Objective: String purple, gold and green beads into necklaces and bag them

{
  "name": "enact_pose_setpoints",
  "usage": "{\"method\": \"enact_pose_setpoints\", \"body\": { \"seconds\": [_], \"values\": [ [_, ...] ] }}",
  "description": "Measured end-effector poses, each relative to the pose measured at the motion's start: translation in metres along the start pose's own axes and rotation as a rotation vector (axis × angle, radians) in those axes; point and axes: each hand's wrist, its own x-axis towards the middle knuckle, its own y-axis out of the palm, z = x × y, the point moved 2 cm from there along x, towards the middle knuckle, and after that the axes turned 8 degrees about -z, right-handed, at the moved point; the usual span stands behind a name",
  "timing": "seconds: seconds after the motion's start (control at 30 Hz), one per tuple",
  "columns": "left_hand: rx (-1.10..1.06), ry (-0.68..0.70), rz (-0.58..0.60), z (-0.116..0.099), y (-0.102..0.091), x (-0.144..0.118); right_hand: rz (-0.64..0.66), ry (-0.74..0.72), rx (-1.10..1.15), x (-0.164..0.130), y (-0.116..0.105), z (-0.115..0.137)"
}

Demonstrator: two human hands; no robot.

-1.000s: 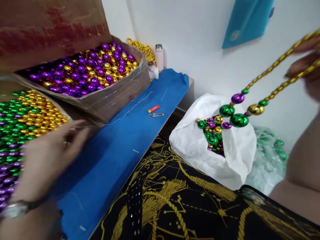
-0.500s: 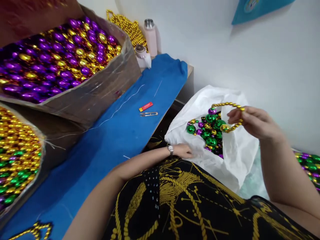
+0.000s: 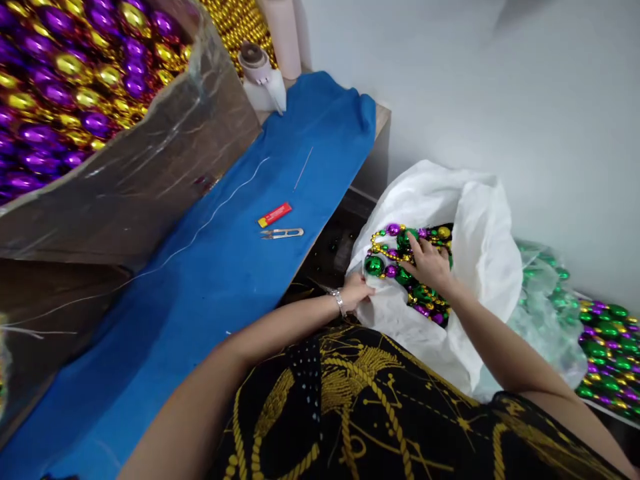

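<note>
My right hand (image 3: 429,261) lies flat, fingers spread, pressing on the heap of green, purple and gold bead necklaces (image 3: 400,257) inside the open white plastic bag (image 3: 480,233) beside my lap. My left hand (image 3: 357,292) pinches the bag's near rim, fingers closed on the plastic. On the blue cloth-covered surface (image 3: 220,267) to my left lie a small red lighter (image 3: 275,214) and metal thread snips (image 3: 281,233), near a cardboard box of purple and gold beads (image 3: 75,87).

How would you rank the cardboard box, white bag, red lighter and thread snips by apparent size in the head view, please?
1. cardboard box, though nearest the camera
2. white bag
3. thread snips and red lighter: too alike to rank
</note>
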Motion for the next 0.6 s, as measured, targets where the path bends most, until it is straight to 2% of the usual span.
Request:
{"method": "enact_pose_setpoints", "body": {
  "seconds": [0.07,0.13,0.2,0.27,0.3,0.37,0.43,0.5,0.53,0.6],
  "values": [
    [0.007,-0.098,0.004,-0.017,-0.007,-0.01,0.009,-0.004,0.004,0.001,0.003,-0.007],
    [-0.072,-0.138,0.021,-0.043,-0.02,-0.03,0.029,0.016,0.032,0.002,0.005,-0.025],
    [-0.296,-0.127,0.037,-0.073,-0.034,-0.056,0.053,0.065,0.067,0.0,0.006,-0.041],
    [-0.381,-0.097,0.072,-0.096,-0.044,-0.077,0.101,0.123,0.13,-0.005,0.007,-0.041],
    [-0.386,-0.092,0.107,-0.102,-0.046,-0.084,0.136,0.134,0.183,-0.008,0.007,-0.033],
    [-0.36,-0.092,0.178,-0.106,-0.044,-0.092,0.212,0.087,0.337,-0.013,0.006,-0.006],
    [-0.332,-0.09,0.226,-0.102,-0.038,-0.093,0.262,-0.088,0.536,-0.017,0.001,0.022],
    [-0.314,-0.075,0.252,-0.098,-0.033,-0.091,0.207,-0.215,0.64,-0.019,-0.007,0.032],
    [-0.307,-0.066,0.264,-0.096,-0.031,-0.09,0.139,-0.201,0.61,-0.019,-0.009,0.027],
    [-0.285,-0.055,0.293,-0.096,-0.029,-0.088,0.004,-0.025,0.409,-0.021,-0.01,0.008]
  ]
}}
